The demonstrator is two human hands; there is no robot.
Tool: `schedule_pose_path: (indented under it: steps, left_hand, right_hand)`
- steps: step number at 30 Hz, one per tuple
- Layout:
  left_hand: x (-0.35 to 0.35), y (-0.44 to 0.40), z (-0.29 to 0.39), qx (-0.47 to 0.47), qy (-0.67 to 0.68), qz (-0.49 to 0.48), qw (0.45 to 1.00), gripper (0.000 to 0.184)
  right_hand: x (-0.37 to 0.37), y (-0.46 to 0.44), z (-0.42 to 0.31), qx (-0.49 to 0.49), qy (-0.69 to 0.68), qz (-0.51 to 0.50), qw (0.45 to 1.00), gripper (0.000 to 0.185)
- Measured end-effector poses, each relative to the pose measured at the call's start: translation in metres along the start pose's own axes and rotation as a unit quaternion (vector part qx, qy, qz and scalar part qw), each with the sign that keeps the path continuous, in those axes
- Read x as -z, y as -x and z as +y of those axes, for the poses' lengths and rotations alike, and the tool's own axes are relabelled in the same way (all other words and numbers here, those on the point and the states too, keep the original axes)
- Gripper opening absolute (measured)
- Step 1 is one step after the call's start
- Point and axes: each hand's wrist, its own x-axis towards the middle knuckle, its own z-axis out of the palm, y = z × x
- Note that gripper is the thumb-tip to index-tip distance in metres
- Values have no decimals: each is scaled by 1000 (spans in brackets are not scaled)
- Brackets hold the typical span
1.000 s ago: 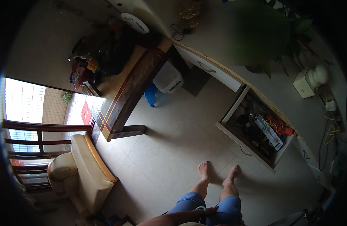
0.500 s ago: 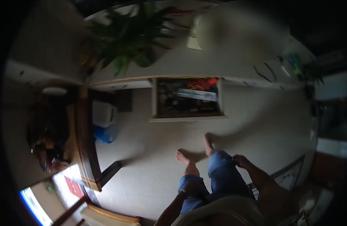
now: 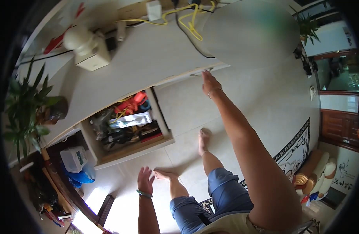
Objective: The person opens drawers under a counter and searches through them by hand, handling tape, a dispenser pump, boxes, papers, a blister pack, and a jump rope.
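My right hand (image 3: 211, 83) is stretched forward with its fingers closed at the metal drawer handle (image 3: 197, 73) of a shut drawer in the white cabinet. Lower down, my left hand (image 3: 145, 181) hangs above the floor with its fingers apart and nothing in it; a green bangle circles that wrist. Between the hands and to the left stands a pulled-out drawer (image 3: 136, 153), full of jumbled items. Inside it lie a red-orange object (image 3: 130, 105), a long silvery-white package (image 3: 130, 120) and dark tools or cables too mixed to name.
On the cabinet top (image 3: 148, 58) are a white camera-like device (image 3: 88, 48), a yellow cable (image 3: 195, 29) and a potted plant (image 3: 31, 113). A white plastic box (image 3: 73, 159) and a blue bag (image 3: 84, 175) sit at lower left. A blurred patch covers the upper right.
My view has swung to the right and closer to the cabinet. The right hand has gone from beside my knee to the drawer handle; the left hand has lifted off my thigh.
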Motion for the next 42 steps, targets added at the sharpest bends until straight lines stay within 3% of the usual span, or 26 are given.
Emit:
schedule_pose_path:
  steps: [1, 4, 7, 10, 13, 16, 18, 20, 25, 28, 29, 33, 42]
  left_hand:
    - [-24, -13, 7, -13, 30, -10, 999, 73]
    - [-77, -42, 19, -74, 146, -34, 986, 39]
    - [-83, -52, 28, -82, 185, -92, 975, 25]
    - [-70, -52, 31, -85, 147, -67, 983, 37]
    - [-61, -64, 42, -88, 145, -184, 968, 43]
    - [-61, -78, 62, -88, 149, -231, 957, 43]
    - [-70, -82, 80, -76, 141, -187, 969, 43]
    - [-66, -98, 93, -82, 144, -257, 952, 46]
    - [-81, -123, 138, -77, 125, -296, 944, 48]
    - [-88, -145, 156, -88, 142, -260, 951, 51]
    - [-107, -140, 161, -100, 158, -169, 968, 53]
    - [-148, -140, 181, -146, 162, -87, 972, 61]
    - [-181, -144, 189, -185, 141, -54, 971, 61]
  right_hand:
    - [-4, -14, 7, -4, -12, -35, 999, 45]
    - [12, -4, 8, 2, -36, -83, 996, 39]
    - [2, 4, 10, 38, 4, -45, 998, 32]
    - [-11, 28, 19, 41, 22, -1, 999, 30]
    - [-12, 64, 36, 73, -19, -9, 997, 34]
    - [-14, 96, 45, 61, -30, -31, 997, 35]
    - [-20, 110, 51, 65, -47, -32, 996, 37]
    - [-21, 120, 53, 66, -71, -25, 995, 37]
    - [-27, 115, 45, 42, -65, -5, 997, 38]
    - [-29, 115, 43, 22, -74, -9, 997, 40]
    - [-29, 115, 43, 22, -85, -6, 996, 40]
    - [-29, 113, 41, 21, -88, -8, 996, 40]
    - [-41, 111, 40, 22, -87, 16, 996, 42]
